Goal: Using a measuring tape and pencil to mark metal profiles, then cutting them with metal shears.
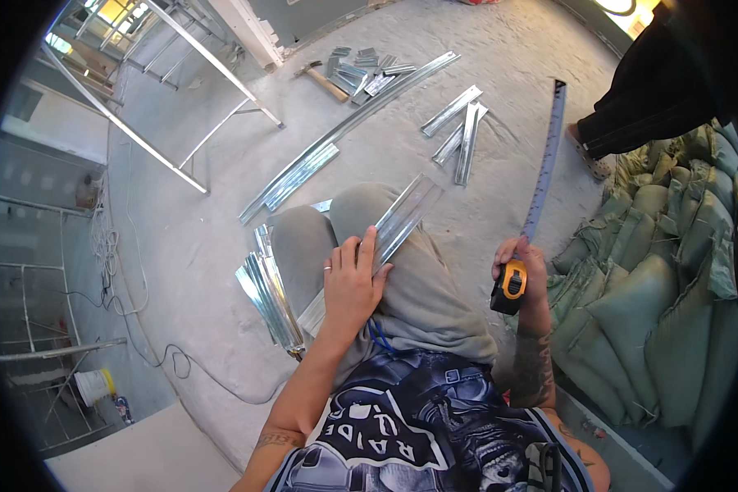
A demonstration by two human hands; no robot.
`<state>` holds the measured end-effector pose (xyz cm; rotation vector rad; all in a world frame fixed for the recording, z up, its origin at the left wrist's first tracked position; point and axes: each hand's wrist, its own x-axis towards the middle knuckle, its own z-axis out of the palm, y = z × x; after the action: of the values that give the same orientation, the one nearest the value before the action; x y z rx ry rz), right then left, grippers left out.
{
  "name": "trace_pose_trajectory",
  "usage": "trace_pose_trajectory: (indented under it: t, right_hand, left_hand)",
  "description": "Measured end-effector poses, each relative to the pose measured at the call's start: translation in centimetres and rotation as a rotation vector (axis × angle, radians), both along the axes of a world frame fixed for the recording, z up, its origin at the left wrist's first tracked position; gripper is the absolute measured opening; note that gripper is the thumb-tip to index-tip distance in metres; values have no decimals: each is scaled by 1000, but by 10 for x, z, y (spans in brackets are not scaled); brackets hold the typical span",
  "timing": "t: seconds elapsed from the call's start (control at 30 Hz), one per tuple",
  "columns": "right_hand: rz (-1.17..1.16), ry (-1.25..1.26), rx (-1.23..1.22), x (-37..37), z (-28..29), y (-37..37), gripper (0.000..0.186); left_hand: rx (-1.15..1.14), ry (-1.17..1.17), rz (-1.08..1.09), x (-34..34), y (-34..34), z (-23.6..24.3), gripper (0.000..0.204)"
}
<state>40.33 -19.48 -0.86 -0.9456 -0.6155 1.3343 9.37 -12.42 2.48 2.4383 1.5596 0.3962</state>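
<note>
A short piece of galvanized metal channel (406, 211) lies slantwise across my lap. My left hand (351, 277) grips it from above, fingers over the metal and thumb along its right edge. My right hand (533, 261) is closed round a yellow-and-black tape measure (510, 287) to the right of my knees. Its pale blade (544, 168) is drawn out and points away from me over the floor, apart from the channel. Beside my left thigh leans a bundle of long shiny metal channels (269, 303).
Ahead lie a long metal channel (361, 119), short cut pieces (467, 139) and a hammer (324, 80). Stuffed green sacks (648, 303) are piled at right, near another person's leg (640, 98). A ladder-like metal frame (221, 78), cables (111, 262) and a white bucket (93, 387) are at left.
</note>
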Motion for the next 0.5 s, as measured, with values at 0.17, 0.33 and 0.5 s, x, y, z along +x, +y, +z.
trace_pose_trajectory:
  t: [0.17,0.33,0.5]
  right_hand:
    - [-6,120,-82,12,-24,-7,48]
    - [-213,281,-282,42,-44,-4,45]
    - [-174,354,-305,41,-83,25,46]
  left_hand:
    - [35,-150,-32,-24,41,19,74]
    - [124,-304,-15,-33,161,87,54]
    - [-265,-78,143,-49,271,-137,38]
